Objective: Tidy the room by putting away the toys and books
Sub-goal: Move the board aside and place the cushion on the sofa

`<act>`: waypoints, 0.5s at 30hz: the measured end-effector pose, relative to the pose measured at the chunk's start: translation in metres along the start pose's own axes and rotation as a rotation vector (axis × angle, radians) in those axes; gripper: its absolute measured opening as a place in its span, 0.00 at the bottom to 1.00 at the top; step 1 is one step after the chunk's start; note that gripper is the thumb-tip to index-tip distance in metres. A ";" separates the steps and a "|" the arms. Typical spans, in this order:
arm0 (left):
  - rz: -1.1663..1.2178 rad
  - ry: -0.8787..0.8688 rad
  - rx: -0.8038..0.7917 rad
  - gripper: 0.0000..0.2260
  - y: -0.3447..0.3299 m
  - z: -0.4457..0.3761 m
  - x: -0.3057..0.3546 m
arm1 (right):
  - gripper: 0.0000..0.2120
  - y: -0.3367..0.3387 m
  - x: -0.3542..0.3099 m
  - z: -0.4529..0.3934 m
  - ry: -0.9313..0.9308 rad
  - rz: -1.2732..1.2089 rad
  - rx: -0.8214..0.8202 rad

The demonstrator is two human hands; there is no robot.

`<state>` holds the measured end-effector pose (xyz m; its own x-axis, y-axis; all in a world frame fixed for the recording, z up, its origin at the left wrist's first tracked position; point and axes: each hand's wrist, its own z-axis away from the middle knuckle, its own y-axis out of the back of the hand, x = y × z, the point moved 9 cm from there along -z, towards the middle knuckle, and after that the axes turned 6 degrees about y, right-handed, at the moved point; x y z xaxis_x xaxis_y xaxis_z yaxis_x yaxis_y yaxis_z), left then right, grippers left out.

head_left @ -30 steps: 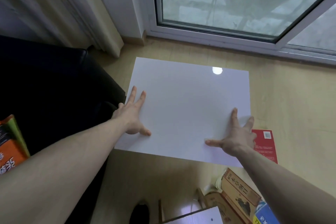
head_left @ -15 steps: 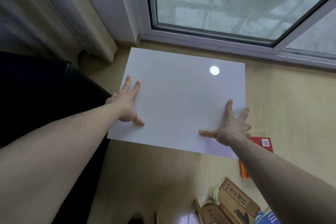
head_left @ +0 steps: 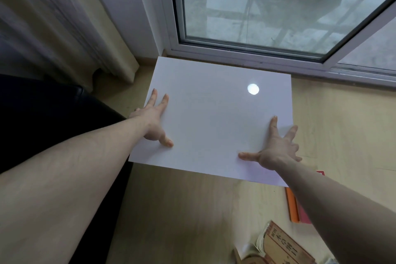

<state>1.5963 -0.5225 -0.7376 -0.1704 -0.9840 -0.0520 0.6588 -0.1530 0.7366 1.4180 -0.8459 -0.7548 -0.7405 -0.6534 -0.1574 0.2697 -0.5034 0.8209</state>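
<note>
A large white board (head_left: 214,124) lies flat above the wooden floor, its far edge close to the window frame. My left hand (head_left: 153,122) holds its left edge, two fingers and the thumb spread on top. My right hand (head_left: 276,150) holds the near right corner with its fingers fanned out, some reaching past the right edge. An orange and red book (head_left: 292,206) lies on the floor, partly under the board's near right corner and my right forearm. A brown book (head_left: 285,246) with printed characters lies at the bottom right.
A black sofa (head_left: 53,113) stands on the left, right beside the board. A pale curtain (head_left: 64,28) hangs at the far left. The sliding glass door and its white frame (head_left: 257,55) run along the far side. Bare wooden floor (head_left: 342,124) lies to the right.
The board has moved away from me toward the window with both hands on it. Its far edge now nearly meets the frame, and more of the books shows below it.
</note>
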 end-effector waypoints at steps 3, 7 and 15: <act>0.005 0.003 -0.015 0.65 0.003 -0.006 0.000 | 0.75 -0.001 0.000 -0.008 -0.004 -0.009 -0.007; 0.016 0.010 -0.025 0.67 0.002 -0.014 -0.003 | 0.76 -0.003 0.000 -0.017 -0.001 -0.003 -0.004; 0.054 0.057 0.044 0.68 0.005 -0.014 -0.006 | 0.73 -0.004 0.005 -0.012 -0.021 -0.061 0.031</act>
<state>1.6107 -0.5182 -0.7431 -0.0929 -0.9945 -0.0482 0.6327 -0.0963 0.7684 1.4201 -0.8535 -0.7656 -0.7679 -0.6099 -0.1958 0.2049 -0.5236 0.8270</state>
